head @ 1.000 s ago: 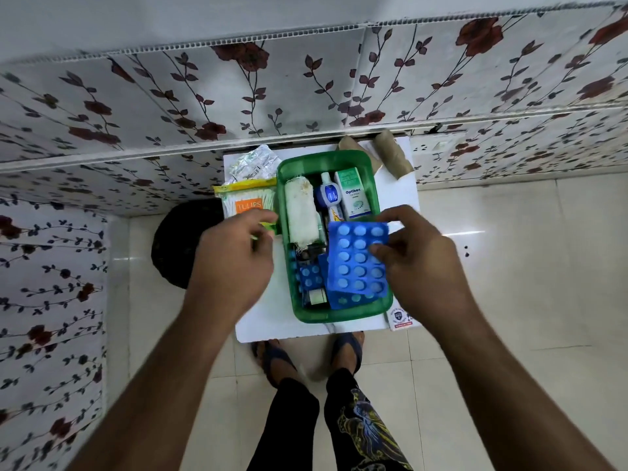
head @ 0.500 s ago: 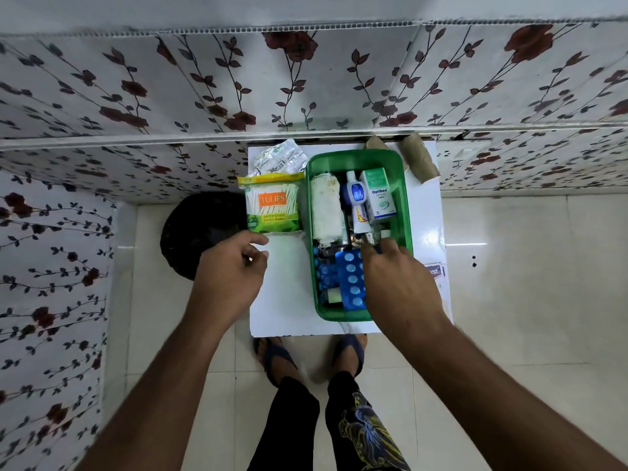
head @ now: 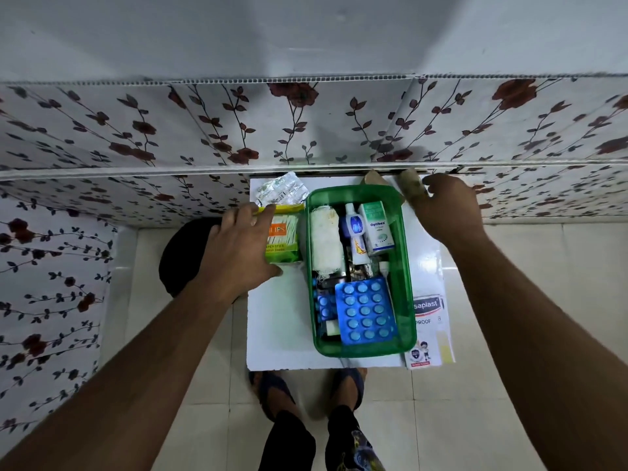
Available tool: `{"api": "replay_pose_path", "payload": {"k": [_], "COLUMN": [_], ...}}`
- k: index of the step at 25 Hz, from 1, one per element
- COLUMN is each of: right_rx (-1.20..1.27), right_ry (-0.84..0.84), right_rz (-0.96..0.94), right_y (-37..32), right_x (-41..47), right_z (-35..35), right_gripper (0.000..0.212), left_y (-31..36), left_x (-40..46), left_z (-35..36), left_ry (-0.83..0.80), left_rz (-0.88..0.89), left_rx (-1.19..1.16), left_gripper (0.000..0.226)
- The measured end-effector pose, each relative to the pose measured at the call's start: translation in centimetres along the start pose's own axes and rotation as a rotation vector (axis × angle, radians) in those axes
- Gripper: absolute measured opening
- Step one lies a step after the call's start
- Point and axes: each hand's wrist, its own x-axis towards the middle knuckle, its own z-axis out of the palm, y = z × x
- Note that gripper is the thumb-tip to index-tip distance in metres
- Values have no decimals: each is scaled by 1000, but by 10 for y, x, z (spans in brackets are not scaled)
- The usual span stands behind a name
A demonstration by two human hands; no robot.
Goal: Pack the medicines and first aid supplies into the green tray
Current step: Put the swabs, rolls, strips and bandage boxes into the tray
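Observation:
The green tray stands on a small white table. Inside it lie a white gauze roll, a white-and-blue bottle, an Optibex box and a large blue blister pack beside a smaller one. My left hand grips the yellow-green cotton swab pack just left of the tray, fingers over its far edge and thumb at its near edge. My right hand curls around a brown bandage roll behind the tray's right corner, partly hiding it.
A silver blister strip lies at the table's back left. A Hansaplast box sits against the tray's right side. Another brown piece pokes out behind the tray. A black round object is on the floor at left. The floral wall is close behind.
My right hand let go of the large blue blister pack, which now lies in the tray, and moved to the brown roll at the back right. My left hand moved forward onto the swab pack.

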Motion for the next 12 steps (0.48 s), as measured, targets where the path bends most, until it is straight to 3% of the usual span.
{"api": "replay_pose_path", "payload": {"k": [7,12], "right_rx": [-59,38], "right_ry": [-31,-12], "right_rz": [87,101], "right_y": [4,6], "right_x": [21,13], "right_z": [19,10], "right_gripper": [59,69], "left_y": [3,-2], "left_x": [6,-4], "left_z": [13,10], "left_ry": [140,189], "left_rz": [52,70], "left_rx": [118,105], "left_gripper": [79,71]}}
